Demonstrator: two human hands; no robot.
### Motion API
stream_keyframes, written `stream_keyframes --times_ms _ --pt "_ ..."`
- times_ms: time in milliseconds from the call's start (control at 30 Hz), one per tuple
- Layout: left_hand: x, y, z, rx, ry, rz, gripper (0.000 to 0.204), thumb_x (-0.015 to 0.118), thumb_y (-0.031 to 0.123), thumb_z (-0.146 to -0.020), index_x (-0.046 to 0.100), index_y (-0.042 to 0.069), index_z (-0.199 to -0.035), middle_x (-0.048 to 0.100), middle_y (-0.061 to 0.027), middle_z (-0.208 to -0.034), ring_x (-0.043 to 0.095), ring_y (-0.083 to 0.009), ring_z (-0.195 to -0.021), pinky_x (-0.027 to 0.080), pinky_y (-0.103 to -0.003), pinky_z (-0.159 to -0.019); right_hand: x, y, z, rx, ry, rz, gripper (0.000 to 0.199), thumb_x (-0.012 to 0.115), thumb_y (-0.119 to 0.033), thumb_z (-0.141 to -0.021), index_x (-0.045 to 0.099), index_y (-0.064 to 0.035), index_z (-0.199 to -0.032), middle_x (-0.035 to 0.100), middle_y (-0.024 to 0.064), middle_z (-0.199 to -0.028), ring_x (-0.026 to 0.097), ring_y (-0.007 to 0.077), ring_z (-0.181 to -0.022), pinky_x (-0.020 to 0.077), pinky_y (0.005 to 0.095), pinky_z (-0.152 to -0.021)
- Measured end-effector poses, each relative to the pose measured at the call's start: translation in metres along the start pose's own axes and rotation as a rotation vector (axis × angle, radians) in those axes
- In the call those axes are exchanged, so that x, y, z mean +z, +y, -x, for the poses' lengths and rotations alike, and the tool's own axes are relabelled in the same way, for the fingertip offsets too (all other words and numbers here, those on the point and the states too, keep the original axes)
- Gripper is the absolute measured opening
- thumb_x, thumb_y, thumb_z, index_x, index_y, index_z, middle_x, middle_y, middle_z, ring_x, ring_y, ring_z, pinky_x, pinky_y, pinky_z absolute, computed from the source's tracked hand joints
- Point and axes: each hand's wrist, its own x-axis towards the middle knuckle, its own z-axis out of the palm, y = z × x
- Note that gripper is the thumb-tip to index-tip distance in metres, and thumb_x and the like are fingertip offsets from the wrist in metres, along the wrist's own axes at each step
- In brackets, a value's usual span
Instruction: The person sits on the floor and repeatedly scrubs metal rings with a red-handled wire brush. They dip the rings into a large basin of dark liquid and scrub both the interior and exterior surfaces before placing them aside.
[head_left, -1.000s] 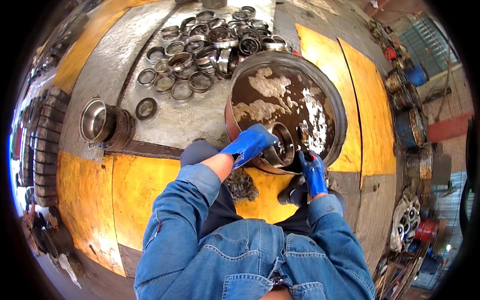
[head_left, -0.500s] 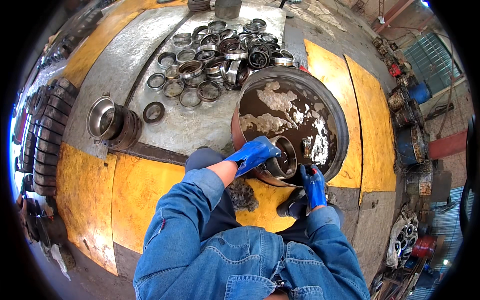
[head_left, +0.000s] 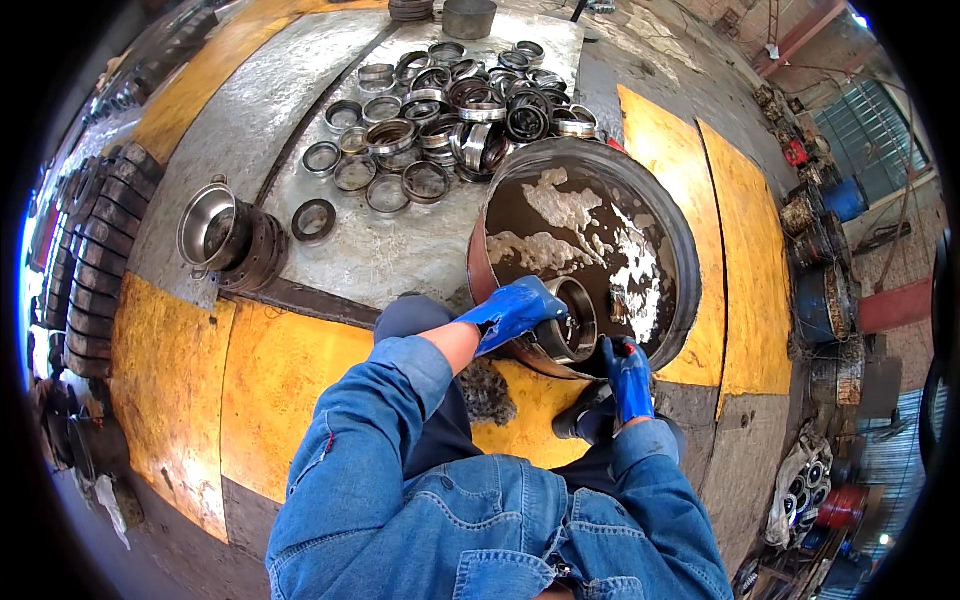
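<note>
Blue-gloved on both hands. Held one wide metal ring (head_left: 556, 345) in the left hand (head_left: 530, 308), fingers clamped over the left edge, tilted, at the near inside of a large round tub (head_left: 480, 262). Could not tell (dark metal against dark fluid) how deep into the dark liquid (head_left: 510, 200). Kept the right hand (head_left: 628, 378) curled at the near rim, just right of the ring, with a patch of red at the fingers; could not tell whether closed on something or merely bent, nor whether touching the ring. Judged as a step of steadying the ring over the tub with the left, the right close by. Called next, in judgement, for a firm hold on a wet and probably slippery wall, clearance from the tub's edge, and right fingers brought squarely to the ring. Listed also in the tub: pale foam (head_left: 560, 205), in patches, and a small brownish piece (head_left: 622, 305), kind unclear. Listed beyond, to the left, on a metal sheet (head_left: 350, 262): a heap of rings (head_left: 440, 133), dark and bright, plus one flat dark ring (head_left: 313, 204) apart. Listed farther left: a two-handled steel pot (head_left: 195, 235).
</note>
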Motion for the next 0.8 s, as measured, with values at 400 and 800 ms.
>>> stream_keyframes --times_ms 400,800 --pt "0.003 -0.002 0.002 0.105 0.042 0.028 0.039 0.071 0.036 -0.091 0.079 -0.002 -0.096 0.074 -0.0181 -0.082 0.073 -0.0249 -0.073 0.056 -0.039 -0.068 0.0 -0.001 -0.001 -0.015 0.02 0.02 0.032 0.08 -0.04 -0.091 0.077 -0.009 -0.094 0.076 0.0153 -0.087 0.073 0.0368 -0.083 0.0578 0.0456 -0.076" --pt "0.011 -0.035 -0.022 0.151 0.058 0.348 0.033 0.077 0.026 -0.091 0.078 -0.006 -0.086 0.069 -0.0143 -0.065 0.066 -0.0213 -0.051 0.053 -0.034 -0.051 -0.018 -0.044 0.004 -0.036 0.0 0.137 0.036 0.074 -0.043 -0.093 0.071 -0.0069 -0.094 0.074 0.0203 -0.093 0.07 0.0421 -0.093 0.0561 0.0496 -0.081"
